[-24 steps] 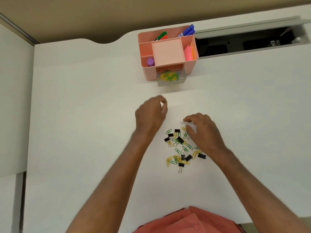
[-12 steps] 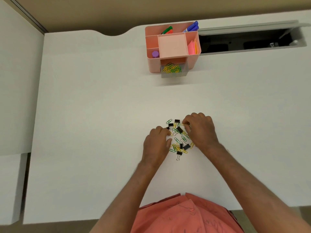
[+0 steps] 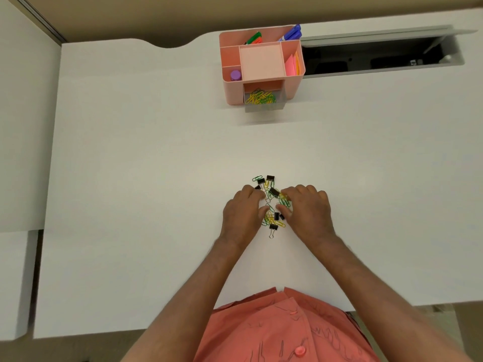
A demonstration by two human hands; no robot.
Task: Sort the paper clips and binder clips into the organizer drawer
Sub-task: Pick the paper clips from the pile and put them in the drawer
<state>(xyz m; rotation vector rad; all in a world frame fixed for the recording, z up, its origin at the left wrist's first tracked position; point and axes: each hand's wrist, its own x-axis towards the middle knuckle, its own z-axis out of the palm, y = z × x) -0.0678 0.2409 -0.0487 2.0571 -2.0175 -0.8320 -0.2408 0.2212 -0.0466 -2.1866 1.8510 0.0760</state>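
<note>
A pile of yellow and green paper clips and black binder clips [image 3: 271, 205] lies on the white desk [image 3: 146, 178] in front of me. My left hand [image 3: 243, 215] rests on the pile's left side, thumb and fingers apart over the clips. My right hand [image 3: 309, 212] is on the right side, thumb and fingertips pinched around some yellow and green paper clips. At the desk's far edge stands the pink organizer [image 3: 261, 62]. Its clear drawer [image 3: 264, 107] is pulled out and holds several paper clips [image 3: 260, 97].
The organizer's top compartments hold markers [image 3: 291, 33], sticky notes [image 3: 294, 64] and a purple cap [image 3: 235, 75]. An open cable slot [image 3: 376, 57] runs along the far right of the desk. A partition panel [image 3: 23, 126] borders the left.
My left hand has come back from near the drawer to the pile's left side. My right hand stayed on the pile and closed over clips. The view shifted nearer to me.
</note>
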